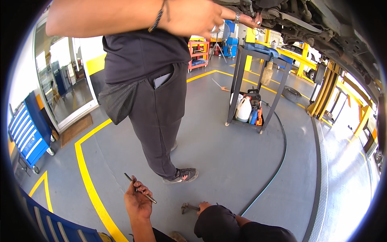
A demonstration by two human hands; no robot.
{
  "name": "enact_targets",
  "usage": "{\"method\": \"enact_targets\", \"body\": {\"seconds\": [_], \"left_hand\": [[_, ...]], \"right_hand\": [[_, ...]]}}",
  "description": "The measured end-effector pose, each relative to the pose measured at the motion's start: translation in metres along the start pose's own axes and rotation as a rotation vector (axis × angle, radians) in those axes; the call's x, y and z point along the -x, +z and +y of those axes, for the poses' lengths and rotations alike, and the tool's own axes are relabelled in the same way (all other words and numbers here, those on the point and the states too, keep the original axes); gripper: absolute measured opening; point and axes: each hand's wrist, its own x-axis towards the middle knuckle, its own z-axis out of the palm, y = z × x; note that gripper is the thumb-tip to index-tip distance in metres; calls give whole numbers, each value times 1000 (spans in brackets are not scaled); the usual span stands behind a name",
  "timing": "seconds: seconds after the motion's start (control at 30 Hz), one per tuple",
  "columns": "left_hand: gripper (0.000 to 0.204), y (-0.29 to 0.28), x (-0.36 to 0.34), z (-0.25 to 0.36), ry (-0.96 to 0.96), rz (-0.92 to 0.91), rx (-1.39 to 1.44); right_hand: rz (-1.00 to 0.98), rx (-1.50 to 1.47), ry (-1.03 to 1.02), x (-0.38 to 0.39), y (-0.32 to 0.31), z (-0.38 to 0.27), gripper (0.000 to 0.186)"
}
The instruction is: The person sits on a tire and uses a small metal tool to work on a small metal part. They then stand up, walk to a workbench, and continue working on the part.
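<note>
My left hand (138, 200) is raised at the lower middle, fingers curled round a slim dark metal rod (150, 197) held at a slant. Both rod ends stick out past the hand. To its right, my right hand (204, 206) grips a dark metal tool (189, 207) with a short crosswise head, rather like a small hammer; its exact kind is unclear. Dark cloth (215, 224) hides much of that hand. A co-worker in dark clothes (155, 101) stands close in front, one forearm (109, 18) across the top and the other hand (252, 20) up near a raised vehicle's underside (298, 24).
A black wheeled cart (252, 126) carries bottles and tools, with a hose (284, 149) running across the floor from near it. Blue tool cabinets (30, 131) stand at the left. Yellow lift posts (322, 88), a loose tyre (292, 94) and a red trolley (198, 52) are farther back.
</note>
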Motion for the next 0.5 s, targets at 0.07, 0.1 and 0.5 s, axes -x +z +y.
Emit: {"method": "enact_targets", "body": {"seconds": [0.07,0.1,0.5], "left_hand": [[18,5,9,3,6,35,5],[17,1,7,6,34,28,-18],[2,-22,-23,3,112,-87,164]], "right_hand": [[-10,5,-6,2,1,-3,39],[-20,9,-17,0,0,-7,39],[-381,-29,-299,-38,-74,-27,26]]}}
